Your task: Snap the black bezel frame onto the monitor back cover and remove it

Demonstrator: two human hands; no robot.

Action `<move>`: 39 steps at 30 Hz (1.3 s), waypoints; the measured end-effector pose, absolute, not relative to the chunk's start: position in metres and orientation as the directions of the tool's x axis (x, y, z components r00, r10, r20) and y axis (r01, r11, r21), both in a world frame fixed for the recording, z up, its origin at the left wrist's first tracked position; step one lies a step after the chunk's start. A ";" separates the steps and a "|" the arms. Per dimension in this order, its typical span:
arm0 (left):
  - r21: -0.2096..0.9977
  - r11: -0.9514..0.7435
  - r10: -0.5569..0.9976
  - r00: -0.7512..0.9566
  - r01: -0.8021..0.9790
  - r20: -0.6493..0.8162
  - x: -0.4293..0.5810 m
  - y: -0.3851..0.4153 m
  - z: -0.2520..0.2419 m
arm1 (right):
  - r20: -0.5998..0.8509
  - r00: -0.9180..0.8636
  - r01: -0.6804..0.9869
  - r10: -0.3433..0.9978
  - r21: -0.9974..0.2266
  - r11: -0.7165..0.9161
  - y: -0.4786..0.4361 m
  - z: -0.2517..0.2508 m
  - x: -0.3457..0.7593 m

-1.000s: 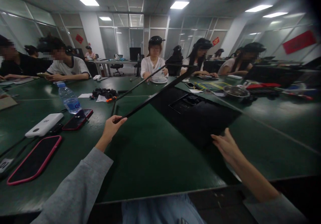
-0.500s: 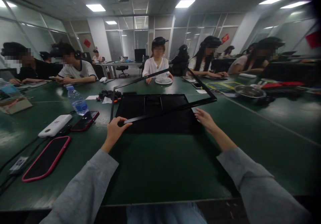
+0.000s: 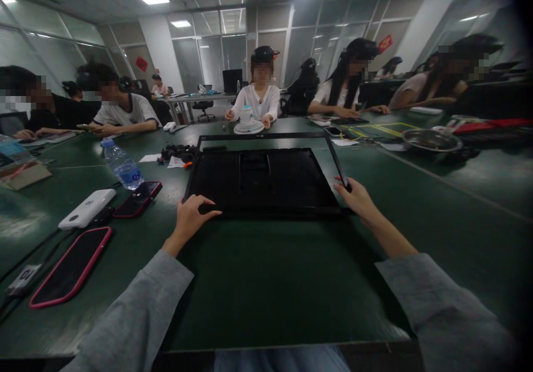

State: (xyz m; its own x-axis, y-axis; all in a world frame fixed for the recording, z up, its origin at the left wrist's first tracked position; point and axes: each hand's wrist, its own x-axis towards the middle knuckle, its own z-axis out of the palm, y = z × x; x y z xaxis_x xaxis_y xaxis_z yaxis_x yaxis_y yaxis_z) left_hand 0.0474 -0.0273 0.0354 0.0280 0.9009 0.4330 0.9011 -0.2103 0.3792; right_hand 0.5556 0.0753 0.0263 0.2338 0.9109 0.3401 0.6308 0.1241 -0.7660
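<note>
A flat black panel (image 3: 262, 180) lies on the green table (image 3: 266, 283) in front of me, and a thin black frame (image 3: 266, 136) sits around its edges. My left hand (image 3: 189, 219) grips the frame's near left corner, thumb on top. My right hand (image 3: 358, 200) is closed on the frame's right side near the near corner. Both sleeves are grey.
At my left lie a red-cased phone (image 3: 69, 266), a white power bank (image 3: 86, 208), another phone (image 3: 137, 199) and a water bottle (image 3: 121, 165). A metal bowl (image 3: 431, 139) stands at the right. Several people sit around the table; one opposite has a small white fan (image 3: 248, 125).
The frame was held tilted up by my left hand, then came down level over the black panel. My right hand moved from the panel's edge onto the frame's right side.
</note>
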 end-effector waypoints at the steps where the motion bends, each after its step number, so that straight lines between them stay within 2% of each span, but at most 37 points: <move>1: 0.377 -0.208 0.904 0.030 0.903 0.427 0.046 -0.027 0.036 | 0.410 0.227 0.694 0.883 -0.705 0.148 0.078 0.023 0.555; 3: 0.377 -0.202 0.910 0.032 0.904 0.413 0.044 -0.027 0.036 | 0.504 0.186 0.789 0.844 -0.588 0.177 0.081 0.018 0.552; 5: 0.380 -0.201 0.916 0.036 0.903 0.400 0.041 -0.027 0.035 | 0.538 0.155 0.842 0.829 -0.510 0.174 0.084 0.014 0.550; 9: 0.387 -0.183 0.937 0.042 0.904 0.347 0.038 -0.028 0.034 | 0.551 0.120 0.873 0.826 -0.455 0.176 0.089 0.006 0.547; 19: 0.319 -0.227 0.941 0.124 0.920 0.314 0.039 -0.030 0.037 | 0.514 0.076 0.882 0.855 -0.434 0.182 0.092 -0.002 0.549; 27: 0.285 -0.250 0.937 0.157 0.925 0.311 0.033 -0.029 0.041 | 0.400 0.123 0.835 0.908 -0.537 0.123 0.089 0.000 0.544; 30: 0.283 -0.189 0.906 0.056 0.940 0.420 0.031 -0.024 0.038 | 0.406 0.138 0.816 0.903 -0.563 0.128 0.088 -0.001 0.543; 33: 0.341 -0.045 0.829 -0.155 0.939 0.537 0.025 -0.016 0.029 | 0.411 0.148 0.785 0.899 -0.602 0.146 0.087 -0.001 0.542; 36: 0.452 0.061 0.834 -0.295 0.890 0.467 0.013 -0.007 0.018 | 0.410 0.140 0.753 0.901 -0.635 0.173 0.087 -0.002 0.542; 39: 0.557 0.094 0.875 -0.335 0.825 0.349 0.000 0.000 0.012 | 0.420 0.129 0.742 0.898 -0.642 0.193 0.090 -0.004 0.543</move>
